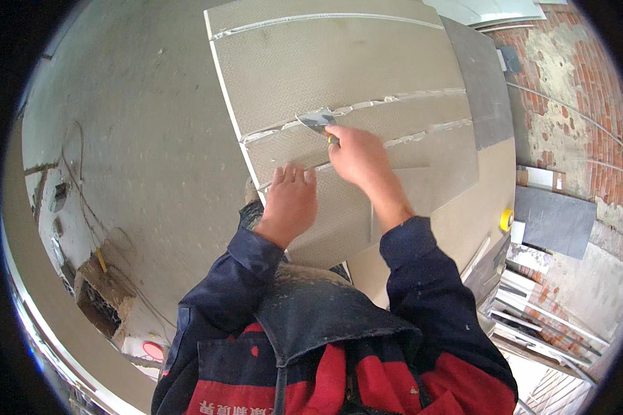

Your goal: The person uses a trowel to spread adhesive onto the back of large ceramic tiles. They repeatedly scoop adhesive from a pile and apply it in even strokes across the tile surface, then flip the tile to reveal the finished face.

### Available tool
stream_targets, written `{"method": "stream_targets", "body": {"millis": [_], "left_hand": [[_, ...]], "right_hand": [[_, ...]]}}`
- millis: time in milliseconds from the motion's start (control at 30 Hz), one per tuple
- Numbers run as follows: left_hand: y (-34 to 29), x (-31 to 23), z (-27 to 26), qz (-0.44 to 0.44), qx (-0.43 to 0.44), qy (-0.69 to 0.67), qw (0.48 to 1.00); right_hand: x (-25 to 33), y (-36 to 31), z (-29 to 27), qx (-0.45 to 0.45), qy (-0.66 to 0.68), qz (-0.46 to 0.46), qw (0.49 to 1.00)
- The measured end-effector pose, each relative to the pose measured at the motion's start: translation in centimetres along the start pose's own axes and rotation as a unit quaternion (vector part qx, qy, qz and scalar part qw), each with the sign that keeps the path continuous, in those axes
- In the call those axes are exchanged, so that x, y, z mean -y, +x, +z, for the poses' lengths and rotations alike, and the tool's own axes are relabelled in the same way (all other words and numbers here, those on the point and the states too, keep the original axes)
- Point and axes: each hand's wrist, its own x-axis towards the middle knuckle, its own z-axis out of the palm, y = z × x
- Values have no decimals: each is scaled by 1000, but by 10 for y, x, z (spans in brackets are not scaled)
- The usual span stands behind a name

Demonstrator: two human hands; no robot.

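A putty knife [317, 122] with a flat metal blade and a dark handle with some yellow is gripped in my right hand [358, 156]. Its blade touches a white line of paste [367, 104] that crosses a large beige textured tile panel [325, 62]. Below it runs a second pasty line [422, 134], partly covered by my right hand. My left hand [291, 200] lies flat on the panel near its left edge, fingers stretched out and holding nothing. Near the panel's far end is another white line [325, 17].
Under the panel a grey slab [488, 90] shows at the right. A yellow roll [507, 220] sits at the right edge. Beyond stand grey boards [555, 220] and a worn brick wall [609, 104]. Grey floor [138, 111], cables [83, 187] and a box [104, 297] lie left.
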Motion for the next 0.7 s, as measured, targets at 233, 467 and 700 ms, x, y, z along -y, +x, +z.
{"method": "stream_targets", "body": {"millis": [233, 467, 700], "left_hand": [[-1, 0, -1, -13, 41, -13, 999], [-5, 5, 0, -29, 108, -29, 993], [-13, 2, 11, -7, 17, -15, 1000]], "right_hand": [[-8, -2, 42, 0, -7, -9, 1000], [17, 18, -27, 82, -50, -8, 995], [49, -14, 34, 28, -7, -11, 1000]]}}
